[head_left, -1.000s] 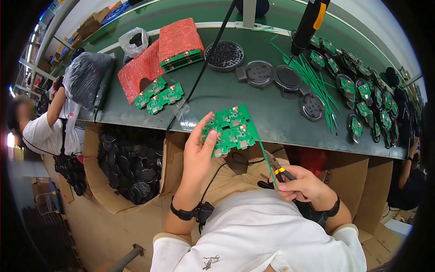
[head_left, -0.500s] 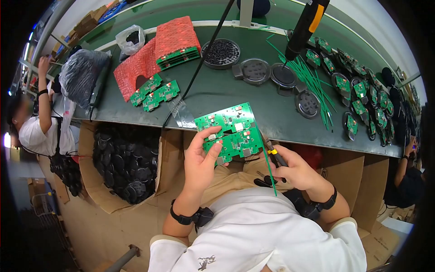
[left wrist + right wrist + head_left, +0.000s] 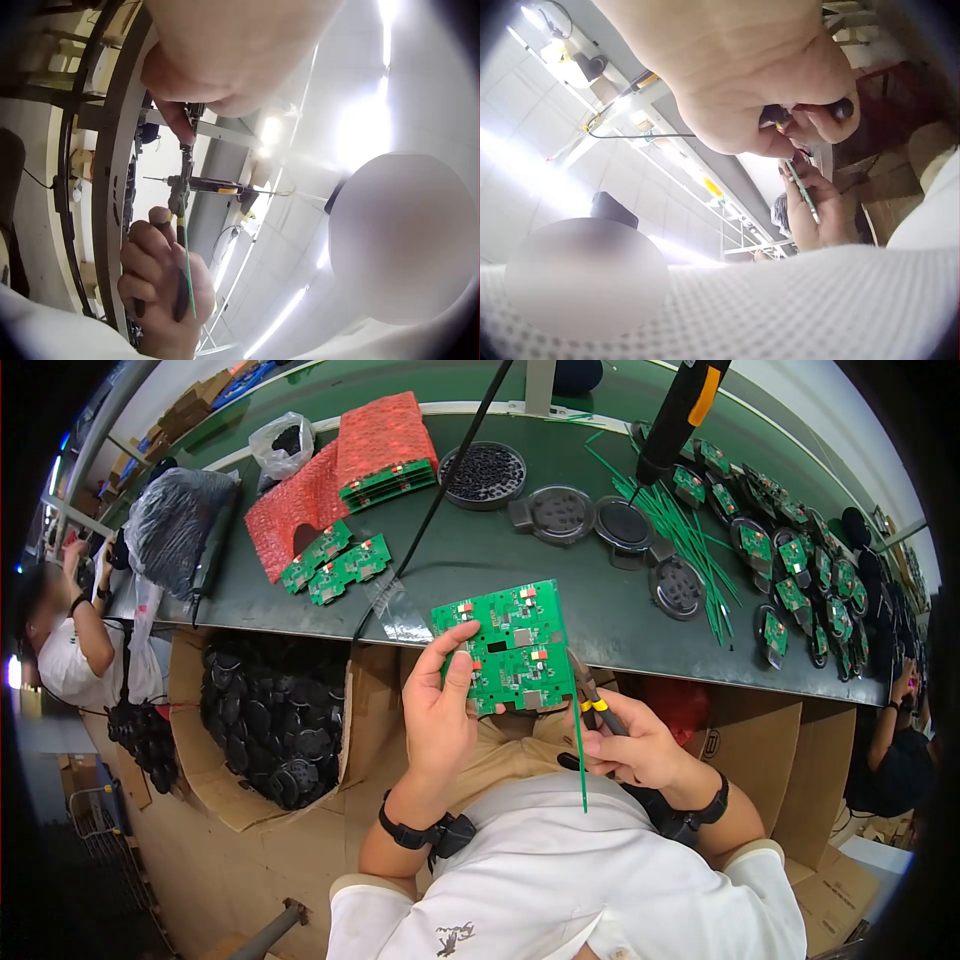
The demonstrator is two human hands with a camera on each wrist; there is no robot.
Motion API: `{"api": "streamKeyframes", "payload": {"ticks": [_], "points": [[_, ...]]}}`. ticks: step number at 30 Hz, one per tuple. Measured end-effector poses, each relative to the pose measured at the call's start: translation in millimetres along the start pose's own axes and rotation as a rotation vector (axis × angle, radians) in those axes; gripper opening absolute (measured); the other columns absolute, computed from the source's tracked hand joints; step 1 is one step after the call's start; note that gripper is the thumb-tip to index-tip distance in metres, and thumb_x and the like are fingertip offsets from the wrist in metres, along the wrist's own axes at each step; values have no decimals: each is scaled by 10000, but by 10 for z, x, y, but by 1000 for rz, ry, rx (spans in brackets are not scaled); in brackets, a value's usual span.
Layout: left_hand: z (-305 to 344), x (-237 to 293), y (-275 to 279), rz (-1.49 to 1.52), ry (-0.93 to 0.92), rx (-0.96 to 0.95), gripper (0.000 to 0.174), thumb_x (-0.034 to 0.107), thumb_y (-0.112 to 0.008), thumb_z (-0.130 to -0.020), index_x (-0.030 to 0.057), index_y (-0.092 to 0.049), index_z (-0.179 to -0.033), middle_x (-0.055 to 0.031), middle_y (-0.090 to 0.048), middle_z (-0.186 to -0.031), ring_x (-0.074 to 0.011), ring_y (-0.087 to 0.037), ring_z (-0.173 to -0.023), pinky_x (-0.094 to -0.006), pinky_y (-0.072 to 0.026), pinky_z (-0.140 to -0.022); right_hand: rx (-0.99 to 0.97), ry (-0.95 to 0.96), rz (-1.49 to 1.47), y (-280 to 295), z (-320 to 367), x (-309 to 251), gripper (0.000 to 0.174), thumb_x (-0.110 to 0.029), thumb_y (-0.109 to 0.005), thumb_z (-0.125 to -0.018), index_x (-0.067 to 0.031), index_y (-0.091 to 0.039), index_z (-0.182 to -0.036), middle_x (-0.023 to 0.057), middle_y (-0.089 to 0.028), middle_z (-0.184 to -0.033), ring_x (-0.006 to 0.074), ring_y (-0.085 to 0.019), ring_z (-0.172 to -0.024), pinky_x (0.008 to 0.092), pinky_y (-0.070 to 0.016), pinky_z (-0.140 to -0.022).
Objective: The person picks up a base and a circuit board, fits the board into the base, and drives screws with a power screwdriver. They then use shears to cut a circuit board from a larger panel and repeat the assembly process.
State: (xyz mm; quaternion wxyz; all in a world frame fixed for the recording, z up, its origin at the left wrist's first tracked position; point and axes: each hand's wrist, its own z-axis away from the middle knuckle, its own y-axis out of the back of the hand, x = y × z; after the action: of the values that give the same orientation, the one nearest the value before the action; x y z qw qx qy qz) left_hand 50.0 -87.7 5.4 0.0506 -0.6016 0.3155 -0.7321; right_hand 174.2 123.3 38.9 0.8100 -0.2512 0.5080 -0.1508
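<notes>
A green circuit board panel [image 3: 512, 640] is pinched at its left side by my left hand [image 3: 440, 705], the thumb on its face. Along the panel's right edge a thin green strip [image 3: 581, 760] hangs down. My right hand [image 3: 640, 745] grips dark pliers with yellow bands [image 3: 597, 705], their jaws at the panel's right edge beside the strip. In the left wrist view, the right hand [image 3: 161, 277] holds the pliers' handles, the strip [image 3: 189, 274] alongside. The right wrist view shows the panel [image 3: 804, 191] edge-on in the left hand [image 3: 821, 214].
Small boards [image 3: 348, 568], red bubble wrap [image 3: 385, 435], a dish of black parts [image 3: 483, 475], round black housings [image 3: 560, 515], green strips [image 3: 690, 550] and assembled units [image 3: 795, 595] lie on the bench. An electric screwdriver [image 3: 680, 420] hangs above. Below stands a box of black parts [image 3: 275, 725].
The panel has turned more upright and its green strip now hangs nearly straight down. The right hand with the pliers has shifted slightly left, to the panel's right edge.
</notes>
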Motion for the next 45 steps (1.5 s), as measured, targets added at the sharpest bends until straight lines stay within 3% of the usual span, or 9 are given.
{"api": "streamKeyframes", "payload": {"ticks": [7, 14, 16, 26, 33, 36, 38, 42, 45], "points": [[-5, -132, -36, 210, 59, 2, 326, 158, -554, -1086, 22, -564, -1382, -89, -700, -1136, -136, -713, -872, -291, -589, -637, -194, 60, -238, 128, -56, 163, 403, -13, -630, -935, 0, -517, -1322, 7, -483, -880, 96, -419, -673, 264, -352, -580], [58, -14, -26, -31, -35, 19, 323, 171, -598, -1067, 17, -597, -1350, -66, -677, -1121, -104, -677, -844, -274, -595, -655, -42, 136, -52, 153, -109, -5, 496, 12, -626, -913, -40, -498, -1389, -5, -507, -911, 92, -454, -719, 251, -390, -630], [87, -32, -25, -33, -18, 19, 329, 175, -608, -1063, 11, -601, -1347, -68, -664, -1143, -95, -659, -849, -271, -594, -657, 46, 183, 152, 154, -117, -27, 486, -3, -627, -937, -49, -493, -1402, -16, -526, -939, 69, -473, -752, 241, -403, -645], [104, -72, 20, -37, -36, -16, 337, 163, -613, -1059, -5, -601, -1350, -70, -637, -1184, -83, -627, -857, -259, -584, -642, 108, 207, 386, 109, -109, -23, 396, -49, -625, -992, -43, -517, -1372, -40, -515, -950, 35, -441, -756, 211, -381, -636], [3, -128, -77, 206, 116, -133, 354, 167, -585, -1066, 2, -549, -1377, -130, -697, -1179, -164, -725, -908, -277, -613, -660, -123, 136, -216, 152, -80, 4, 338, -94, -645, -1004, -24, -532, -1315, -10, -489, -886, 82, -383, -676, 254, -316, -579], [-28, -127, -274, 415, 312, -69, 328, 138, -536, -1083, 24, -545, -1390, -115, -662, -1249, -151, -711, -960, -263, -599, -646, -247, 99, -446, 136, -27, -24, 400, -100, -676, -965, -3, -523, -1322, 13, -498, -860, 102, -377, -657, 259, -299, -581], [-39, -127, -332, 456, 406, 2, 328, 121, -518, -1086, 26, -536, -1399, -109, -670, -1244, -166, -718, -958, -260, -593, -641, -71, 90, -326, 156, 132, -173, 391, -105, -690, -946, -14, -548, -1298, 10, -508, -849, 89, -386, -639, 248, -309, -564], [-121, -67, -64, 81, 224, -39, 308, 151, -558, -1076, 29, -595, -1356, -89, -660, -1153, -134, -682, -884, -278, -584, -606, 460, 235, 319, 615, 430, -941, 357, -96, -690, -862, -46, -622, -1209, -3, -550, -880, 46, -422, -624, 233, -329, -516], [-395, 62, -100, -273, 51, -37, 324, 114, -554, -1061, 18, -603, -1366, -70, -646, -1120, -104, -642, -853, -277, -582, -599, 749, 227, 1060, 1151, 316, -1528, 338, -108, -672, -808, -1, -659, -1128, 50, -610, -883, 145, -577, -753, 306, -466, -648]]}}
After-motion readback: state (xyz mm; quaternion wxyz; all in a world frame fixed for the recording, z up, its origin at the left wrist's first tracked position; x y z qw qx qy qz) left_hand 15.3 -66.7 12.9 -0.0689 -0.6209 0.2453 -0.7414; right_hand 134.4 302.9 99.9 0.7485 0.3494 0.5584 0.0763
